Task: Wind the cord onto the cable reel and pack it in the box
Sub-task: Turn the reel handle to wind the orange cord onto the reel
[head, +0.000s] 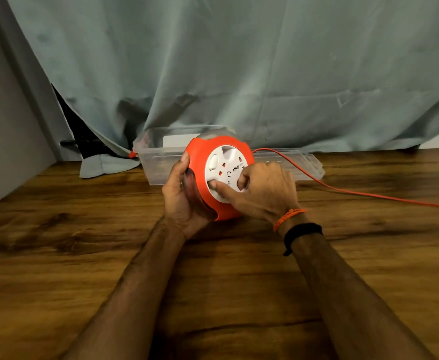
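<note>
Two bare forearms reach forward over a dark wood-grain tabletop (83, 255). The left hand (179, 201) cups the rim of a round orange cable reel (202, 162), its fingers (186, 158) wrapped onto the shell and holding it steady on edge, just above the tabletop. The right hand (265, 190), with an orange thread and a black band at the wrist, presses its fingers (219, 185) into the recesses of the reel's white socket face (226, 167), gripping it as if to turn it. That flat face points toward the wearer and slightly up, so the reel's axle runs roughly away from the viewer. From the reel's far right side the orange cord (343, 189) leaves and trails to the right of the right-hand fingers, out of view, so winding appears to be in hand with much cord left. The next move likely calls for rotating the white face while the left hand braces the shell. Just beyond the fingers lies a clear plastic box (158, 162), open, against a grey-green curtain (239, 61).
</note>
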A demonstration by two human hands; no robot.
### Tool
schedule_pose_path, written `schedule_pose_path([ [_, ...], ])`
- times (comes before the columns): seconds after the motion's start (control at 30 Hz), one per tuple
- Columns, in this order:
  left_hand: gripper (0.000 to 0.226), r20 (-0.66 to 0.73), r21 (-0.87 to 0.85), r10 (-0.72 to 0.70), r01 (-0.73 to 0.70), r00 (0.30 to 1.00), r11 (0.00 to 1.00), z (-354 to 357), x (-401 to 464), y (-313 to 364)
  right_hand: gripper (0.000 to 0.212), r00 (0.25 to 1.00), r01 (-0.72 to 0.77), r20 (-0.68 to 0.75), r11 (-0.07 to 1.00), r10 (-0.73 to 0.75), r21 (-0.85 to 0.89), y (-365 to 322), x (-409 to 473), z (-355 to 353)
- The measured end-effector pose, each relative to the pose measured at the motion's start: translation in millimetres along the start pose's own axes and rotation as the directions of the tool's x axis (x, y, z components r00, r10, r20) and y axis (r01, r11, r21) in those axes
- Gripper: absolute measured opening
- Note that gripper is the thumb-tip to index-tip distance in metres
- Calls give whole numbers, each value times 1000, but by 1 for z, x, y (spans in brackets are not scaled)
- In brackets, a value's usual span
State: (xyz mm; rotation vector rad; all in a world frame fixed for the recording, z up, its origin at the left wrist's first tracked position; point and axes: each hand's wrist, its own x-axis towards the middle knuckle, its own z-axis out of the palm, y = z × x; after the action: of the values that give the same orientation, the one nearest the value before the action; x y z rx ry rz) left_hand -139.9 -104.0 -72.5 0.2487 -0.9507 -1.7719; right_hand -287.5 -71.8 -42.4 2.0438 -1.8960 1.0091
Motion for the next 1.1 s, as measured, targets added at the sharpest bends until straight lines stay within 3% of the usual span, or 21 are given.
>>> schedule_pose_path([
  [0.2, 66, -2, 56, -24, 24, 1000, 998, 1, -1, -2, 14, 990, 126, -91, 976, -111, 180, 16, 5, -17],
  [0.33, 70, -11, 66, -44, 45, 999, 997, 1, -2, -2, 50, 976, 216, -20, 970, -215, 114, 16, 5, -20],
  [0.43, 70, -3, 63, -53, 53, 999, 997, 2, -3, -1, 65, 973, 228, 41, 973, -229, 27, 16, 4, -14],
  [0.77, 74, 32, 75, -59, 56, 998, 996, -3, -2, -2, 62, 971, 239, 10, 969, -239, -61, 22, 7, -4],
  [0.93, 57, -7, 68, -10, 10, 1000, 998, -1, -1, -1, 62, 992, 117, -33, 992, -118, -42, 18, -1, 5],
  [1.1, 54, -11, 42, 21, -21, 1000, 999, 3, 0, 0, 71, 997, -56, -62, 998, 54, -34, 3, -2, 14],
])
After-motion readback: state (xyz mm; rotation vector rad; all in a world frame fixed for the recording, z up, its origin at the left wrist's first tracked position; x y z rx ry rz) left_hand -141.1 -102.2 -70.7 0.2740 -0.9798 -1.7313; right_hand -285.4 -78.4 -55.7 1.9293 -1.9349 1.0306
